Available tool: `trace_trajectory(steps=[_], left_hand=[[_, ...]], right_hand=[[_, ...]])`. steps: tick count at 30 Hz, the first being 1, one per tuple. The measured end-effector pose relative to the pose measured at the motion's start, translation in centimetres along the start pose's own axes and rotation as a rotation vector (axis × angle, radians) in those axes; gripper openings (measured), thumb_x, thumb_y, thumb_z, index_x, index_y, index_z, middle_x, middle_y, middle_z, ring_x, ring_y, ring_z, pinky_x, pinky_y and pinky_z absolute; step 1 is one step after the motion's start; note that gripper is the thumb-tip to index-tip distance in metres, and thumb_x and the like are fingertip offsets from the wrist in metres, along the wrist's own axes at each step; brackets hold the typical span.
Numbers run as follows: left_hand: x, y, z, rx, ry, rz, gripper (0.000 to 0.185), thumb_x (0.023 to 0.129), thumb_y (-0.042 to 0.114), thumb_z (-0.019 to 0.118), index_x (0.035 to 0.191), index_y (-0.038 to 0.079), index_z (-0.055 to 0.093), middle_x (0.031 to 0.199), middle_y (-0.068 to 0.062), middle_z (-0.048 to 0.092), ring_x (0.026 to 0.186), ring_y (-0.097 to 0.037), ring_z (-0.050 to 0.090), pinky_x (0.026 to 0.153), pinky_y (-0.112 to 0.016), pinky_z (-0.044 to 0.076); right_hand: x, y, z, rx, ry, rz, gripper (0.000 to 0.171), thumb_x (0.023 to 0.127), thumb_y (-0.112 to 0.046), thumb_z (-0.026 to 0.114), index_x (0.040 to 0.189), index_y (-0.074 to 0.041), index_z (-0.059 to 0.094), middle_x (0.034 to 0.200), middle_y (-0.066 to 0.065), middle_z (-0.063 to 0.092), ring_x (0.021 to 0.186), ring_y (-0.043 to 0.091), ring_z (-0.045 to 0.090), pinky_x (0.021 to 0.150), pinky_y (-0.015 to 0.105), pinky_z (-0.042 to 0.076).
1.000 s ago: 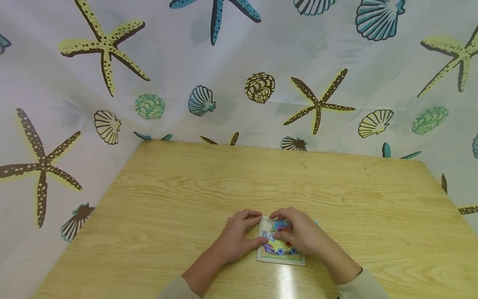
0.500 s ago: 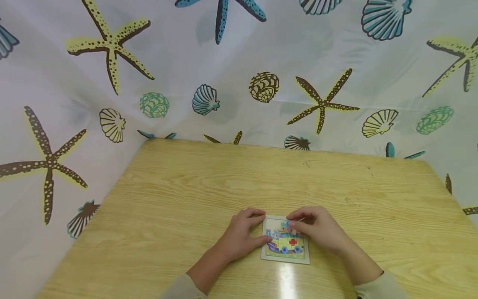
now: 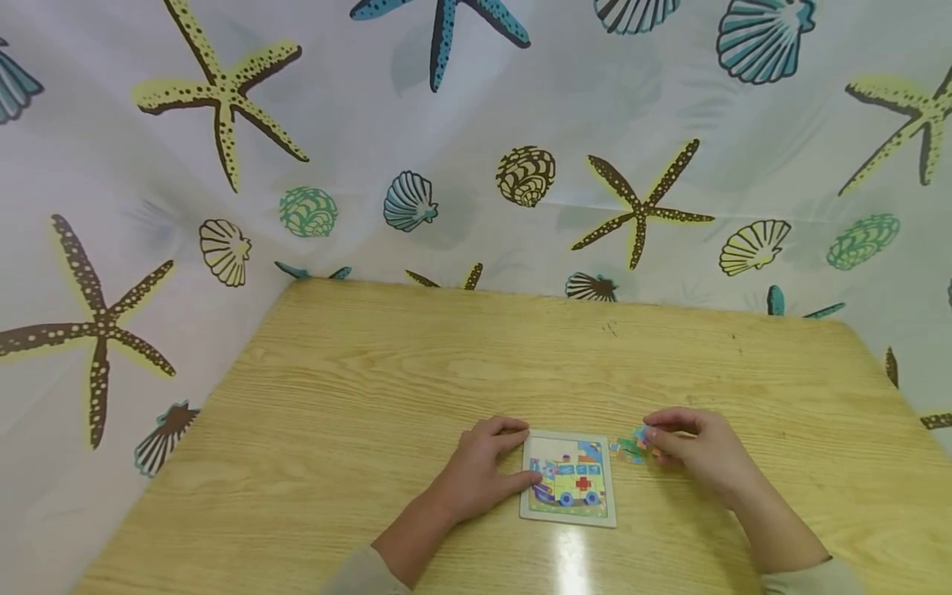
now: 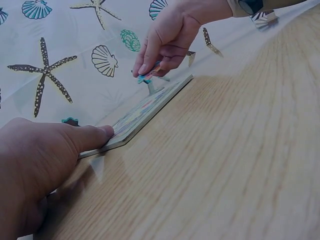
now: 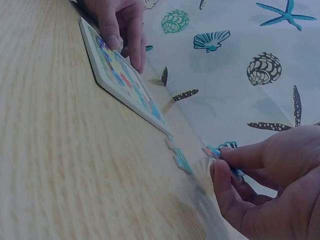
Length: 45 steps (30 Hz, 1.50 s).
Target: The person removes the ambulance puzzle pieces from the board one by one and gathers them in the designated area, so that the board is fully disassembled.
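A square jigsaw puzzle board [image 3: 568, 521] with a pale frame lies flat, showing a yellow ambulance with a red cross; its upper left part is bare. My left hand [image 3: 479, 467] holds the board's left side, thumb on the frame and fingers by the far left corner. To the right of the board, my right hand [image 3: 702, 450] pinches a small blue and pink puzzle piece [image 5: 214, 152] between thumb and index finger, raised in the right wrist view. Loose green and blue puzzle pieces [image 3: 629, 447] lie between board and right hand.
The wooden table [image 3: 416, 364] reaches back to a white cloth [image 3: 461, 149] printed with starfish and shells, which also hangs at both sides. A bright glare strip [image 3: 571, 562] shows in front of the board.
My right hand has moved right, from over the board to beside the loose pieces, with a piece in its fingertips. The board's upper right is uncovered. My left hand stays on the board.
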State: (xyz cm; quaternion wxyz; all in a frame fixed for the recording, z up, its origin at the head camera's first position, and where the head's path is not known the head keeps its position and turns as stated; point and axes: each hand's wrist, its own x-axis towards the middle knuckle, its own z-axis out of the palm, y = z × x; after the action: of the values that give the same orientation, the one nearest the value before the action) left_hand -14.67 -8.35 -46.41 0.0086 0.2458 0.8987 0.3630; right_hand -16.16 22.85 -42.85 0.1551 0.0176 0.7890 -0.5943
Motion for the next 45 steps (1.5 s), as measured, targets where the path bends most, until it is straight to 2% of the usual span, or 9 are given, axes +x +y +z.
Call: trace_trajectory(steps=[6, 10, 13, 16, 20, 24, 32, 36, 45], left_hand=[[-0.1, 0.1, 0.0, -0.023, -0.001, -0.002, 0.061, 0.082, 0.042, 0.068, 0.129, 0.007, 0.054, 0.129, 0.003, 0.048, 0.12, -0.016, 0.04, 0.097, -0.049, 0.028], [-0.2, -0.1, 0.2, -0.018, 0.003, -0.007, 0.061, 0.082, 0.043, 0.067, 0.13, 0.008, 0.054, 0.127, 0.005, 0.048, 0.12, -0.015, 0.04, 0.098, -0.046, 0.03], [-0.2, -0.2, 0.3, -0.022, 0.005, -0.006, 0.061, 0.082, 0.043, 0.067, 0.13, 0.009, 0.053, 0.127, 0.006, 0.048, 0.12, -0.015, 0.04, 0.098, -0.045, 0.03], [-0.2, -0.2, 0.4, -0.021, 0.005, -0.003, 0.062, 0.082, 0.044, 0.067, 0.13, 0.009, 0.054, 0.128, 0.006, 0.047, 0.121, -0.015, 0.039, 0.098, -0.046, 0.03], [-0.1, -0.2, 0.5, -0.012, 0.007, 0.003, 0.062, 0.082, 0.045, 0.066, 0.13, 0.009, 0.054, 0.129, 0.005, 0.047, 0.122, -0.015, 0.039, 0.099, -0.047, 0.029], [-0.1, -0.2, 0.5, -0.014, 0.009, 0.004, 0.062, 0.082, 0.045, 0.066, 0.13, 0.007, 0.054, 0.129, 0.005, 0.047, 0.122, -0.016, 0.039, 0.098, -0.046, 0.03], [0.1, 0.0, 0.2, -0.013, 0.006, -0.007, 0.061, 0.082, 0.043, 0.067, 0.13, 0.007, 0.054, 0.129, 0.004, 0.047, 0.121, -0.016, 0.04, 0.098, -0.046, 0.031], [0.2, 0.1, 0.2, -0.002, -0.001, -0.016, 0.063, 0.081, 0.044, 0.067, 0.129, 0.006, 0.054, 0.129, 0.002, 0.047, 0.121, -0.018, 0.04, 0.097, -0.047, 0.031], [0.0, 0.0, 0.1, 0.011, 0.016, -0.019, 0.062, 0.08, 0.043, 0.069, 0.128, 0.006, 0.055, 0.127, 0.003, 0.048, 0.12, -0.018, 0.041, 0.096, -0.046, 0.031]], right_hand=[[-0.3, 0.9, -1.4, -0.1, 0.041, 0.013, 0.03, 0.089, -0.012, 0.062, 0.112, 0.005, 0.059, 0.106, 0.014, 0.061, 0.085, 0.019, 0.061, 0.071, 0.029, 0.051], [-0.5, 1.1, -0.9, -0.359, 0.128, -0.055, 0.028, 0.084, -0.023, 0.069, 0.103, -0.003, 0.066, 0.097, 0.007, 0.065, 0.081, 0.018, 0.061, 0.068, 0.031, 0.05], [-0.8, 1.1, -0.3, -0.574, 0.23, -0.128, 0.032, 0.08, -0.032, 0.072, 0.1, -0.007, 0.068, 0.101, 0.009, 0.065, 0.092, 0.028, 0.059, 0.077, 0.042, 0.047], [-1.0, 1.0, 0.0, -0.657, 0.272, -0.173, 0.032, 0.08, -0.032, 0.072, 0.099, -0.006, 0.067, 0.102, 0.011, 0.064, 0.09, 0.028, 0.059, 0.076, 0.045, 0.046], [-0.9, 1.0, 0.0, -0.629, 0.265, -0.184, 0.027, 0.081, -0.026, 0.071, 0.099, -0.007, 0.066, 0.093, 0.004, 0.064, 0.072, 0.012, 0.06, 0.067, 0.034, 0.047], [-0.8, 0.4, 0.6, -0.512, 0.217, -0.167, 0.029, 0.083, -0.026, 0.07, 0.105, -0.008, 0.065, 0.095, 0.005, 0.06, 0.07, 0.013, 0.06, 0.062, 0.03, 0.046], [-0.9, -0.8, 4.0, -0.215, -0.098, -0.137, 0.027, 0.088, -0.023, 0.063, 0.106, -0.002, 0.065, 0.079, 0.012, 0.059, 0.057, 0.018, 0.053, 0.05, 0.026, 0.044], [-0.9, -0.8, 5.6, -0.231, -0.184, -0.171, 0.028, 0.087, -0.019, 0.065, 0.107, 0.0, 0.064, 0.071, 0.01, 0.058, 0.052, 0.017, 0.052, 0.047, 0.024, 0.045], [-0.8, -1.0, 7.1, -0.33, -0.153, -0.197, 0.021, 0.085, -0.011, 0.066, 0.104, -0.003, 0.065, 0.066, 0.005, 0.053, 0.048, 0.016, 0.053, 0.042, 0.02, 0.039]])
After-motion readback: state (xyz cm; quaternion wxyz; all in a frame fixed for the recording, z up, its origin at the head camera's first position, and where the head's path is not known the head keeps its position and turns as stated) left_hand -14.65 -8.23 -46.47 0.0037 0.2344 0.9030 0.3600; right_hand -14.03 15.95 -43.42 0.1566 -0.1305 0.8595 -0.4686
